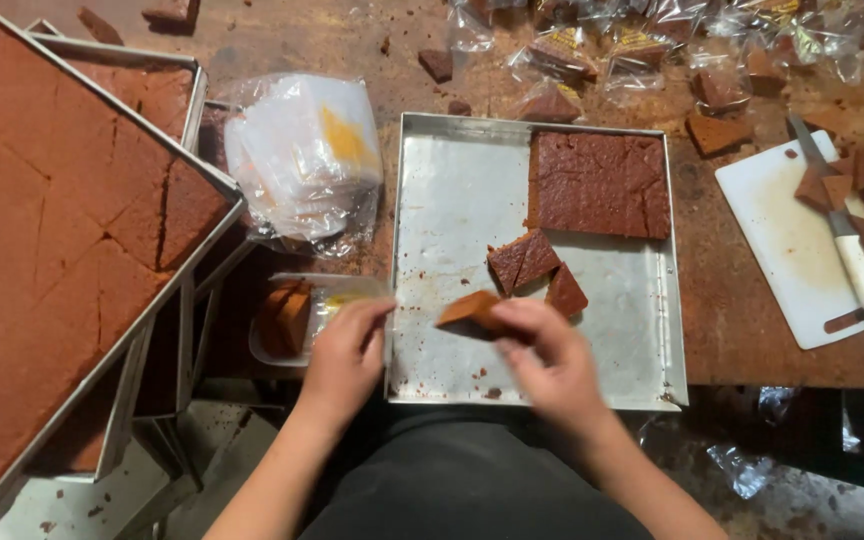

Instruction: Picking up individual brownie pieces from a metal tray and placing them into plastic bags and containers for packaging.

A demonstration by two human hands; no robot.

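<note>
Low in the frame, the right hand (550, 358) pinches a triangular cake slice (470, 309) between thumb and fingers (512, 318), holding it just above the near part of the metal tray (452, 230). The slice's long axis runs left and slightly down, its tip aimed at the left hand (345, 352), which is the nearer one to the clear plastic bag (297, 315). That hand's fingers are pressed on the bag's mouth at the tray's left edge; a brown piece already shows inside. So the bag lies just left of the slice, close by. Further up the tray lie loose cake pieces (537, 268), then an uncut cake slab (600, 183). A stack of bags (304, 150) sits upper left, a cutting board with knife (847, 240) far right on the worktop (732, 310).
</note>
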